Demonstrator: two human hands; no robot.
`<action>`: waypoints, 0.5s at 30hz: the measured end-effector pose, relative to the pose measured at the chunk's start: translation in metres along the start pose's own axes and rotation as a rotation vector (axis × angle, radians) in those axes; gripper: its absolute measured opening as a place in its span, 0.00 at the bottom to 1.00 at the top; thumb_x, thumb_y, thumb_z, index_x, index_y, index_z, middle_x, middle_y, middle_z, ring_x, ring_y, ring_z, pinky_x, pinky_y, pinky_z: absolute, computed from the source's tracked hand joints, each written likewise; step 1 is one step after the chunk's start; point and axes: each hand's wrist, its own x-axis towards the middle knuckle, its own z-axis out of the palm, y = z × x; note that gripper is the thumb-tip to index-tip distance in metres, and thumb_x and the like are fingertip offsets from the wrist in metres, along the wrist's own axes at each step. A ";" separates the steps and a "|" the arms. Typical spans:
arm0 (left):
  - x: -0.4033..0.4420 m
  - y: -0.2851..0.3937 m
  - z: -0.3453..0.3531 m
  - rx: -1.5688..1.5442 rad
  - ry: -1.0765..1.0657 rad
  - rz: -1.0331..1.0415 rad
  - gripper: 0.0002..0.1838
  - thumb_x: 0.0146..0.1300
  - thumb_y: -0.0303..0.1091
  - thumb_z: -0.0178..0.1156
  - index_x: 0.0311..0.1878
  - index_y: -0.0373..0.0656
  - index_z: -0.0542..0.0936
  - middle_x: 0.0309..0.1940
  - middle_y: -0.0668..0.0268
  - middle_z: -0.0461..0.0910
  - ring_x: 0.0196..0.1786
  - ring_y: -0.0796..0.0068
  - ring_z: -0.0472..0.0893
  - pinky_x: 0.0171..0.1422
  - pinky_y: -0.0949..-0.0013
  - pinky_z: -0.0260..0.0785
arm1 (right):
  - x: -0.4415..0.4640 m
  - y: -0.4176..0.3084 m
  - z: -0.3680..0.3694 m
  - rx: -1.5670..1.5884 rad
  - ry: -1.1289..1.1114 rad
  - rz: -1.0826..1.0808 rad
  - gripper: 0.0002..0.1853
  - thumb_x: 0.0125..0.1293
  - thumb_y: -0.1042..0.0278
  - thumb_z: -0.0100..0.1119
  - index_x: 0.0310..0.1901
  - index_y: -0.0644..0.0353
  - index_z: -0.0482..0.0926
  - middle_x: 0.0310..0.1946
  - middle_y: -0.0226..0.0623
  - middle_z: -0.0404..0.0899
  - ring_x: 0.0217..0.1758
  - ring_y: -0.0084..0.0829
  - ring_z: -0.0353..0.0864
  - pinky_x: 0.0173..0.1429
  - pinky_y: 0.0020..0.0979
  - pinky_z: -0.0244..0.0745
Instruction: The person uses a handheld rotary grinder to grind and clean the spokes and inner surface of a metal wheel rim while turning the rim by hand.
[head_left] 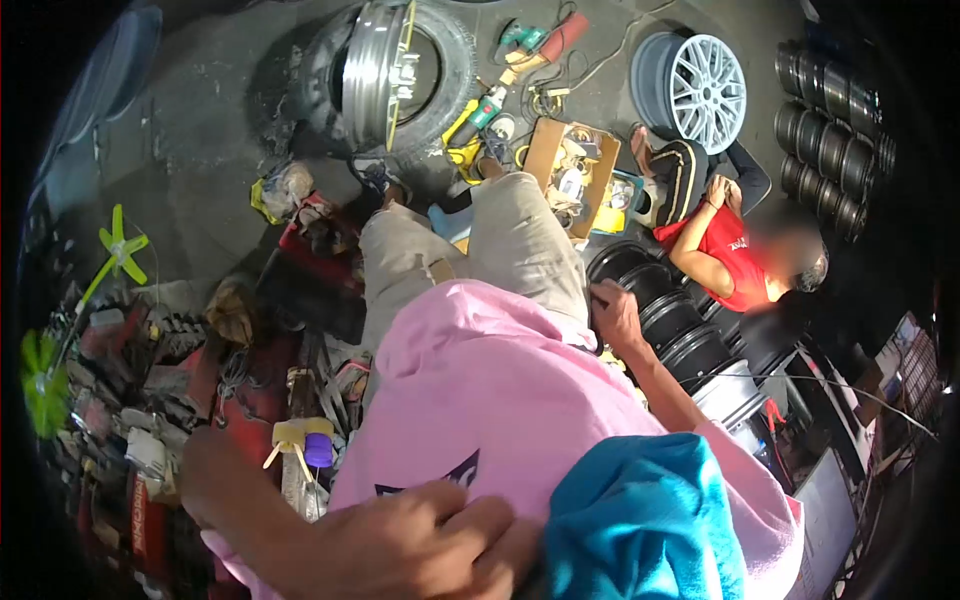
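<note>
1. Basically, left hand (430, 545): fingers curled in front of the loose pink fabric shirt (510, 370); can't tell if they pinch anything.
2. Right hand (617, 312): fingers bent at the hip of the beige cloth trousers (525, 240); can't make out any grip.
3. Fluffy teal-blue cloth (640, 510): bunched over the shirt's right shoulder, just beside the left hand, contact unclear. Should be light, limp, not slippery, nothing to break. Best hold: whole-hand on a thick fold; edge pinch would sag.
4. Shirt: likely soft; grab slack, not taut fabric.
5. Beyond right hand: round black wheel rims (668, 312). Stiff, probably heavy; two hands, by the lip.
</note>
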 end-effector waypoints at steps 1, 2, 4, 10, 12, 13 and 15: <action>0.000 -0.004 0.007 -0.152 -0.021 -0.065 0.17 0.46 0.36 0.65 0.40 0.38 0.85 0.39 0.55 0.84 0.40 0.62 0.84 0.32 0.67 0.71 | 0.009 -0.006 0.009 0.019 0.114 0.038 0.12 0.56 0.81 0.64 0.42 0.65 0.88 0.36 0.51 0.86 0.37 0.47 0.88 0.44 0.37 0.81; 0.000 -0.006 0.018 -0.155 -0.013 -0.079 0.17 0.46 0.36 0.65 0.40 0.38 0.85 0.39 0.55 0.84 0.40 0.62 0.84 0.32 0.67 0.71 | 0.017 -0.001 0.022 0.021 0.099 0.031 0.12 0.56 0.81 0.64 0.42 0.65 0.88 0.36 0.51 0.86 0.37 0.47 0.88 0.44 0.37 0.81; 0.001 -0.009 0.034 -0.229 0.306 -0.034 0.13 0.55 0.33 0.68 0.43 0.38 0.85 0.41 0.53 0.84 0.40 0.60 0.84 0.33 0.64 0.74 | 0.033 0.024 0.063 0.361 0.305 0.385 0.10 0.58 0.72 0.67 0.41 0.61 0.90 0.32 0.50 0.87 0.36 0.47 0.89 0.42 0.38 0.81; -0.008 -0.039 0.028 -0.106 0.298 -0.095 0.29 0.51 0.35 0.72 0.57 0.34 0.78 0.37 0.54 0.77 0.27 0.67 0.77 0.25 0.67 0.68 | 0.025 0.011 0.021 -0.140 -0.155 -0.007 0.10 0.58 0.77 0.66 0.42 0.61 0.88 0.37 0.53 0.85 0.41 0.54 0.86 0.45 0.43 0.79; -0.010 -0.037 0.026 -0.487 0.157 -0.480 0.24 0.55 0.34 0.71 0.54 0.35 0.79 0.40 0.52 0.79 0.29 0.62 0.79 0.30 0.66 0.70 | 0.023 0.003 0.000 0.053 -0.347 -0.068 0.12 0.61 0.76 0.64 0.47 0.63 0.87 0.37 0.51 0.83 0.41 0.46 0.85 0.45 0.40 0.77; -0.018 -0.062 0.025 -0.702 0.156 -0.377 0.21 0.60 0.36 0.68 0.53 0.35 0.79 0.42 0.53 0.80 0.33 0.65 0.80 0.34 0.67 0.72 | 0.024 0.002 -0.005 0.049 -0.366 -0.074 0.12 0.61 0.76 0.64 0.47 0.63 0.87 0.37 0.51 0.83 0.41 0.46 0.85 0.45 0.40 0.77; -0.039 -0.131 0.026 -1.108 0.142 -0.139 0.17 0.70 0.38 0.63 0.52 0.34 0.80 0.46 0.57 0.83 0.40 0.71 0.83 0.43 0.68 0.76 | 0.030 -0.001 -0.012 0.353 -0.360 0.226 0.12 0.63 0.78 0.63 0.48 0.63 0.87 0.34 0.40 0.84 0.38 0.34 0.83 0.43 0.36 0.76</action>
